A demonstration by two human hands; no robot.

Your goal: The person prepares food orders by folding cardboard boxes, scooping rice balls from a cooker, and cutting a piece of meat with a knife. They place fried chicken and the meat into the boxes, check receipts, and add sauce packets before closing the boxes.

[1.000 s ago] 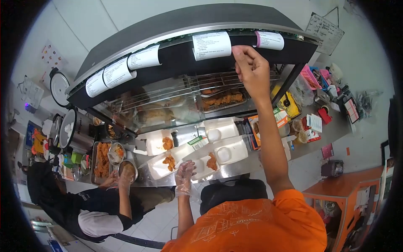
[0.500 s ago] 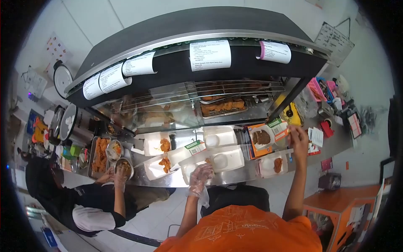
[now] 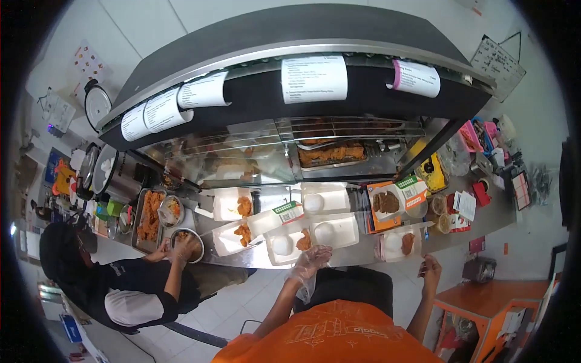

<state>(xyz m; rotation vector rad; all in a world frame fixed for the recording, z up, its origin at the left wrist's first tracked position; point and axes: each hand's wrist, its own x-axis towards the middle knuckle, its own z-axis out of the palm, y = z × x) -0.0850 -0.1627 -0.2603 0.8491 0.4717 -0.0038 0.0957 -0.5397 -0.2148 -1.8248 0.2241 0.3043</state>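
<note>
My left hand [image 3: 311,261], in a clear plastic glove, hovers at the counter's front edge with fingers loosely apart and nothing visible in them. Just beyond it stands an open white food box [image 3: 279,259] holding a mound of rice [image 3: 282,244] and a piece of fried chicken [image 3: 304,239]. My right hand [image 3: 430,269] is bare and low, off the counter's front right, its fingers pinched round something small and dark. Nearest to it is another open box [image 3: 387,255] with rice and a chicken piece [image 3: 408,244].
More open boxes with rice or chicken [image 3: 244,206] line the metal counter. A glass display cabinet [image 3: 339,130] rises behind. At left, a co-worker [image 3: 136,284] has both hands at a metal bowl [image 3: 195,254] beside a tray of fried chicken [image 3: 143,241]. Sauce cups [image 3: 443,224] stand at right.
My right hand has come down and back from the printed box sleeve to below the counter edge. My left hand has drawn off the box slightly rightward, and the chicken piece there now shows fully.
</note>
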